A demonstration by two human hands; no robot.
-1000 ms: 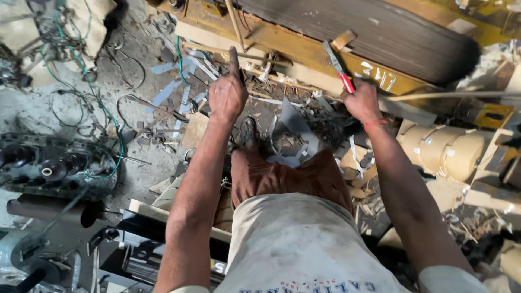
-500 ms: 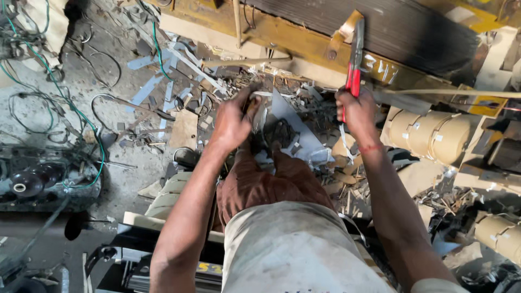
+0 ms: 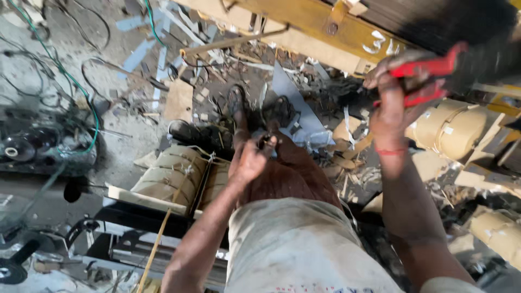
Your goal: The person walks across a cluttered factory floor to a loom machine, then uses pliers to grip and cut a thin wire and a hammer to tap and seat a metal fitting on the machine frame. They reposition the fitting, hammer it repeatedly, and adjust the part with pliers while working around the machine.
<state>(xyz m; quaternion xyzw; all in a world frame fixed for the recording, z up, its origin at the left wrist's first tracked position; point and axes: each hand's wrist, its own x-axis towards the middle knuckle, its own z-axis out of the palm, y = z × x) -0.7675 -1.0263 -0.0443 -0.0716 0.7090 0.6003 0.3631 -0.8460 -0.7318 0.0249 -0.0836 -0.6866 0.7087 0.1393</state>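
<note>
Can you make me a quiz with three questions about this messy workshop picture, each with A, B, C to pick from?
1. Where is the right hand?
A. Raised up near the yellow beam
B. Flat on the floor
C. Behind the person's back

2. What colour are the handles of the tool in that hand?
A. Blue
B. Red
C. White

3. How is the left hand?
A. Wide open, palm up
B. Curled in, fingertips pinched together over the knee
C. Gripping a green wire

Answers:
1 A, the hand is lifted at the upper right, just under the beam.
2 B, both handles show bright red between the fingers.
3 B, the fingers are bunched; what they pinch is too small to tell.
</note>
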